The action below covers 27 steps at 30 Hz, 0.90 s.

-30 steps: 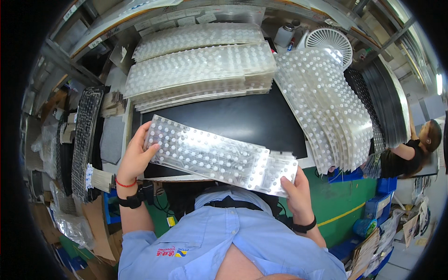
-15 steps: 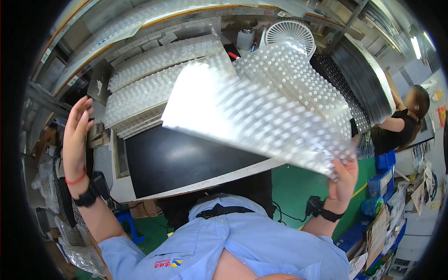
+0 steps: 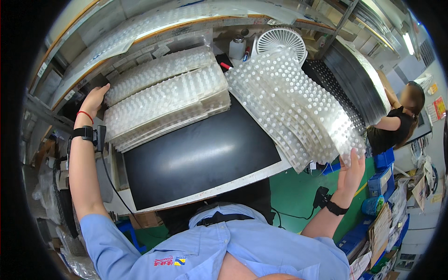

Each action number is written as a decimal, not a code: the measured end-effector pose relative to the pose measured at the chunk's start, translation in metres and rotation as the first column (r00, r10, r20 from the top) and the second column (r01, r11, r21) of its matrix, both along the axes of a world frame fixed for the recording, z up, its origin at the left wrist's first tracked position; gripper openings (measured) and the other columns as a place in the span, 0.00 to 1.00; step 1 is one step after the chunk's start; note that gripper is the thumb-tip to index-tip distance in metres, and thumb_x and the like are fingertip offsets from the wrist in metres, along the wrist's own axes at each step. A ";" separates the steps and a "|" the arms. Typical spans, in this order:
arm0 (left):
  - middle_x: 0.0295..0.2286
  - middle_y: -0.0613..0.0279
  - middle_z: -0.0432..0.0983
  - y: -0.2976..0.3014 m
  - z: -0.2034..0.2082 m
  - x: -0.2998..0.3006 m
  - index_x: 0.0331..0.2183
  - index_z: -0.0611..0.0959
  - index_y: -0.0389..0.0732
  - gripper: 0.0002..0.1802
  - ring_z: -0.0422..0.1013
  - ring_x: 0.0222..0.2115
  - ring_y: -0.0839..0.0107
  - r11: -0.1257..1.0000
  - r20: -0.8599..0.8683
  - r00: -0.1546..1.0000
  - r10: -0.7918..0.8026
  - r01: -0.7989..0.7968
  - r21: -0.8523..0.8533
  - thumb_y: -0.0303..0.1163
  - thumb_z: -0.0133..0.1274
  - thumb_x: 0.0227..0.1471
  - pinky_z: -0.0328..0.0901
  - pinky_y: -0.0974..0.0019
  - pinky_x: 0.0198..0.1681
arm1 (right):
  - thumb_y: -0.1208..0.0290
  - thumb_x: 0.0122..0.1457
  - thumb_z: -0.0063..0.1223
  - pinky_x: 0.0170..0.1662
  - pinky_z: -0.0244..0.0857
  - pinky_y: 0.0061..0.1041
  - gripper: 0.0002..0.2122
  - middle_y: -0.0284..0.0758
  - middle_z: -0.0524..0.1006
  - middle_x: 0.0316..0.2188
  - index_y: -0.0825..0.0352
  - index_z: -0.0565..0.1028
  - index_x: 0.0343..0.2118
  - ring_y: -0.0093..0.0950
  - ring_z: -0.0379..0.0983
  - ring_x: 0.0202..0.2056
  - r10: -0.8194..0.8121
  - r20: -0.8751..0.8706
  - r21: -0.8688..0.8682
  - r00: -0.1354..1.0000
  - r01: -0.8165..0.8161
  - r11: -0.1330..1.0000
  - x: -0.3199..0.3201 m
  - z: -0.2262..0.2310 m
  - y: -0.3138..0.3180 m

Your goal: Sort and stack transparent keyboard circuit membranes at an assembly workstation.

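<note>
My right hand (image 3: 351,173) holds the near right corner of a clear plastic sheet with round white dots (image 3: 322,109) between thumb and fingers. This sheet lies on top of a fanned pile of similar sheets at the right of the table, with its end hanging past the edge. Over at the left, my left hand (image 3: 95,99) reaches to the far left end of the stacked dotted sheets (image 3: 163,100). Its fingers stretch toward the stack's corner, beside a dark box; no sheet shows in them, though the fingertips are partly hidden.
A glossy black mat (image 3: 200,156) covers the table's middle. Behind stand a white fan (image 3: 281,42), a bottle (image 3: 237,48) and a red marker (image 3: 226,66). Tall black sheets (image 3: 357,70) rise at the right, near another person (image 3: 396,126). A shelf runs across the back.
The dotted sheet swung right, off the stack and mat, and now lies on the right pile. My left hand moved from the open air to the left stack's end.
</note>
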<state>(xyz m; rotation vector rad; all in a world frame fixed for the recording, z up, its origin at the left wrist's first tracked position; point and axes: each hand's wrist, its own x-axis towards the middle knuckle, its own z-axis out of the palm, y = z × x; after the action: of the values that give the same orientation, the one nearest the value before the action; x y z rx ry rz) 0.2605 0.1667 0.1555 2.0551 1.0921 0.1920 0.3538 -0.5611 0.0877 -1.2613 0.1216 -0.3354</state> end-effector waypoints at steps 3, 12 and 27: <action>0.61 0.47 0.52 0.008 -0.007 0.013 0.60 0.58 0.32 0.42 0.49 0.61 0.54 0.998 -0.038 0.999 0.005 -0.008 -0.058 0.53 0.47 0.56 0.45 0.48 0.61 | 0.71 0.60 0.50 0.50 0.62 0.28 0.25 0.39 0.67 0.52 0.69 0.58 0.60 0.30 0.67 0.48 -0.218 0.089 -0.368 0.972 0.235 0.899 0.000 0.004 0.008; 0.57 0.52 0.60 0.059 -0.043 0.023 0.58 0.63 0.34 0.37 0.57 0.56 0.57 0.964 -0.002 1.000 -0.021 0.019 -0.266 0.50 0.47 0.56 0.51 0.49 0.58 | 0.58 0.56 0.54 0.60 0.52 0.37 0.34 0.45 0.61 0.58 0.70 0.57 0.61 0.37 0.58 0.58 0.408 0.026 -0.875 0.913 -0.176 0.450 0.022 0.139 0.057; 0.57 0.51 0.61 0.026 -0.020 0.015 0.58 0.63 0.35 0.35 0.58 0.56 0.57 0.940 0.065 0.998 0.006 0.016 -0.340 0.49 0.46 0.57 0.52 0.49 0.57 | 0.50 0.56 0.56 0.53 0.60 0.28 0.31 0.38 0.70 0.51 0.69 0.66 0.55 0.27 0.65 0.52 0.394 -0.806 -0.512 0.441 -0.854 -0.091 0.225 0.074 0.164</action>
<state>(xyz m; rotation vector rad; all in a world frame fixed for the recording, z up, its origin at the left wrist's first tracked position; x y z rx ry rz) 0.2754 0.1929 0.1357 1.7297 1.0028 0.0605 0.5793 -0.3973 0.1620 -2.3905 -0.4680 1.0241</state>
